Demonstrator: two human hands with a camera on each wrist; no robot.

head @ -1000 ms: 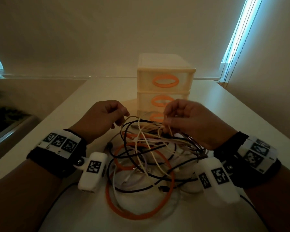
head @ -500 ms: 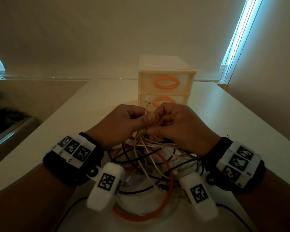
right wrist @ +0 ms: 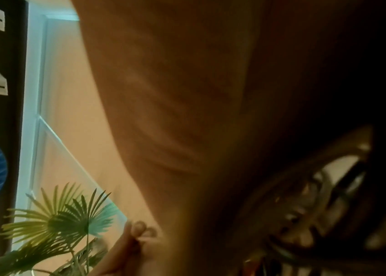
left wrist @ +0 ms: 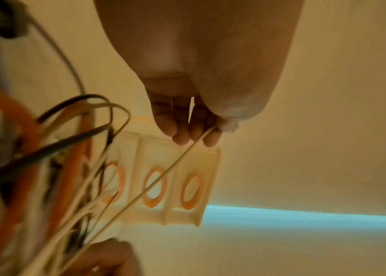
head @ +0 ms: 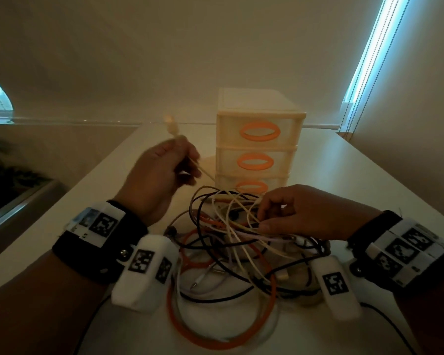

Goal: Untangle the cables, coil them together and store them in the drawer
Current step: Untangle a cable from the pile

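The tangle of cables [head: 226, 242] lay heaped on the pale surface [head: 369, 180], just in front of the small drawer unit [head: 256, 147]. It mixed black, white, cream and thick orange cable [head: 215, 339] loops, the orange one curling widest at the near edge. A single cream cable [head: 205, 172] ran up and out of the pile to the left hand [head: 162, 172], which was raised above the surface to the left of the drawers. Its grip was closed on that cable, fingers curled round it, and the plug end [head: 173, 128] stuck up blurred above the knuckles. The left wrist view showed the same cable [left wrist: 163, 175] stretched taut from the fingertips [left wrist: 180, 138] across the drawer fronts.

The right hand [head: 305, 216] sat low on the right side of the heap, its fingers bent down among the upper strands and its grip pinching some of the cream ones. The right wrist view was mostly dark palm and told little more.

The drawer unit had three drawers, each with an orange oval handle [head: 260, 131], all closed. Both wrists carried black bands with white marker blocks [head: 144, 270]. A bright window strip [head: 369, 47] stood at the far right, and a palm plant [right wrist: 57, 224] showed in the right wrist view.
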